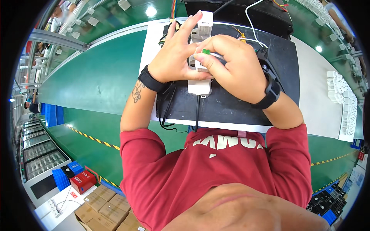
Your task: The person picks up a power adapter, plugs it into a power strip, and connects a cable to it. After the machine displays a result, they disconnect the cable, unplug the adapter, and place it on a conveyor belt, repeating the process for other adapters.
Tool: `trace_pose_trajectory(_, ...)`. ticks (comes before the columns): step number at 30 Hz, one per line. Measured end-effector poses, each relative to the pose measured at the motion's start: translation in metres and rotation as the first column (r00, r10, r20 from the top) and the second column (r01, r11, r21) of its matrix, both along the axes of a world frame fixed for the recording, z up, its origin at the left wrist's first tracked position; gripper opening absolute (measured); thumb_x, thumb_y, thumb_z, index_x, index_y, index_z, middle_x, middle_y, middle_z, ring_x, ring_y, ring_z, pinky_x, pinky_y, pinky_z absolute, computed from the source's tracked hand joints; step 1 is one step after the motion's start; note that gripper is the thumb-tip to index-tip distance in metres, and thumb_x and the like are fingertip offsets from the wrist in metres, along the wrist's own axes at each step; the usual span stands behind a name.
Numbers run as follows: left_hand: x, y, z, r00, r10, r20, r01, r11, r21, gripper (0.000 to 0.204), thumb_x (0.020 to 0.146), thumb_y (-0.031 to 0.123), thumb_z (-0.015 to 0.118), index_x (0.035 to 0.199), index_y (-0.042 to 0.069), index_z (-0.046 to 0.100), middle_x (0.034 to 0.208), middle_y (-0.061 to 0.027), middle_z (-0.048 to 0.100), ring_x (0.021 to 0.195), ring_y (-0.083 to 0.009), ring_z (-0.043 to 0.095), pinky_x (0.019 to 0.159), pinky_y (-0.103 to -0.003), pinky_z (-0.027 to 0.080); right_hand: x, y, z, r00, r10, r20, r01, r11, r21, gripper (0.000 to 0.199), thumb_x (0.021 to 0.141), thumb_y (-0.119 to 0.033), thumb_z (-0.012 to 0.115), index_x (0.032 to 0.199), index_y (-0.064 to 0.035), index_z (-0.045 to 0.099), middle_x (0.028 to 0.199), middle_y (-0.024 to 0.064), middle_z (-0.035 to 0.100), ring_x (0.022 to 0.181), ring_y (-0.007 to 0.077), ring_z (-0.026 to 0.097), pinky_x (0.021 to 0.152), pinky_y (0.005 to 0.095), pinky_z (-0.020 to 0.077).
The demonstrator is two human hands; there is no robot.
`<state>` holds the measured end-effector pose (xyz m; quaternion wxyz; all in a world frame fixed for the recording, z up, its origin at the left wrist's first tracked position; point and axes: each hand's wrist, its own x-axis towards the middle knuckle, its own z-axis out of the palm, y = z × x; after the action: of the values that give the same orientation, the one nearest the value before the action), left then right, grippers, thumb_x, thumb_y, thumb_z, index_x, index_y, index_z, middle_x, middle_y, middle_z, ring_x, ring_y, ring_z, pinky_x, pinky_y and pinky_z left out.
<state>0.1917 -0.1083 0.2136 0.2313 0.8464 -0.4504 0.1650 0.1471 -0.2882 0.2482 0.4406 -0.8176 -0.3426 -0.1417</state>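
Note:
My left hand point(172, 56) reaches over a white box-shaped electrical module point(201, 66). Its thumb lies along the module's near side and its index finger bends round the far side, while the other fingers stretch away. My right hand point(235, 63) is closed, thumb and index finger pinching a small green two-lobed piece point(206, 51) just above that module. Its other fingers are curled under and partly hidden. A second white module point(205, 24) stands beyond my fingers. Nearer me sits a white block point(199, 87) with a black cable point(197, 111) running toward me.
A black mat point(246, 104) lies on the white worktop point(317, 96). Black equipment point(239, 17) and loose wires stand at the far side. White modules point(336, 87) are grouped at the right. Cardboard boxes point(106, 206) and a red bin point(83, 181) are at lower left.

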Motion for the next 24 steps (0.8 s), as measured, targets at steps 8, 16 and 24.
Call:
trace_pose_trajectory(8, 0.000, 0.002, 0.001, 1.000, 0.001, -0.005, -0.001, 1.000, -0.004, 0.053, 0.055, 0.046, 0.073, 0.095, 0.013, 0.065, 0.141, -0.0165, 0.021, 0.126, -0.0388, 0.027, 0.097, -0.063, 0.015, 0.000, 0.005, -0.003, 0.990, -0.051, 0.135, 0.057, 0.997, -0.042, 0.010, 0.072, -0.006, 0.063, 0.080, -0.0004, 0.059, 0.080, 0.0118, 0.061, 0.072, 0.0273, 0.059, 0.064, 0.0324, 0.0462)
trace_pose_trajectory(16, -0.005, 0.008, 0.014, 1.000, 0.020, -0.017, -0.018, 0.993, 0.113, 0.045, 0.059, 0.027, 0.072, 0.099, 0.011, 0.062, 0.141, -0.0149, 0.022, 0.128, -0.0360, 0.026, 0.101, -0.050, 0.021, 0.002, 0.002, -0.021, 0.963, 0.024, 0.269, -0.038, 0.998, 0.046, 0.011, 0.068, -0.002, 0.063, 0.078, -0.0020, 0.058, 0.086, 0.0105, 0.061, 0.080, 0.0296, 0.058, 0.072, 0.0358, 0.0454)
trace_pose_trajectory(24, 0.032, 0.010, 0.032, 0.869, 0.025, -0.494, -0.109, 0.984, -0.141, 0.069, 0.072, 0.019, 0.068, 0.131, 0.006, 0.034, 0.122, -0.0166, 0.049, 0.115, -0.0270, 0.046, 0.096, -0.034, 0.033, -0.007, -0.001, 0.001, 0.999, 0.037, 0.031, -0.032, 0.990, -0.136, 0.028, 0.075, -0.019, 0.062, 0.097, -0.0034, 0.053, 0.110, 0.0131, 0.051, 0.099, 0.0316, 0.049, 0.084, 0.0390, 0.0376)
